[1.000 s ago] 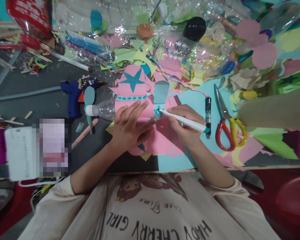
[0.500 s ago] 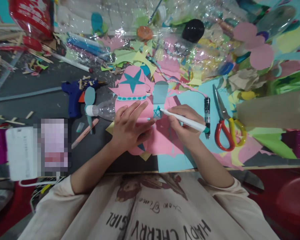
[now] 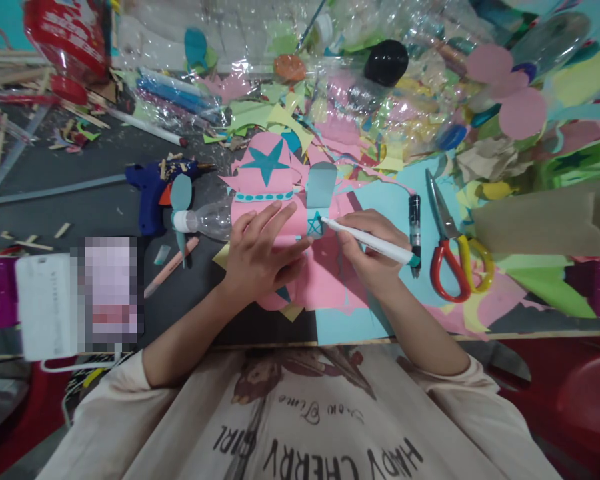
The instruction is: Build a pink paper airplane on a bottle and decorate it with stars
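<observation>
My left hand (image 3: 260,250) lies flat with fingers stretched out, pressing on a clear plastic bottle (image 3: 205,221) wrapped in pink paper (image 3: 265,183) that bears a teal star. My right hand (image 3: 367,250) is closed round a white marker with a teal end (image 3: 375,245). Its tip touches a small teal star (image 3: 314,225) drawn on the pink wrap below a grey-blue paper tab (image 3: 321,184).
A blue glue gun (image 3: 153,190) lies left of the bottle. A black pen (image 3: 415,223) and red-handled scissors (image 3: 450,247) lie right of my hand on light blue paper. A white phone (image 3: 47,307) rests at the left. Paper scraps and clear bottles crowd the back.
The marker tip has shifted slightly on the small star. My left hand stays put on the bottle.
</observation>
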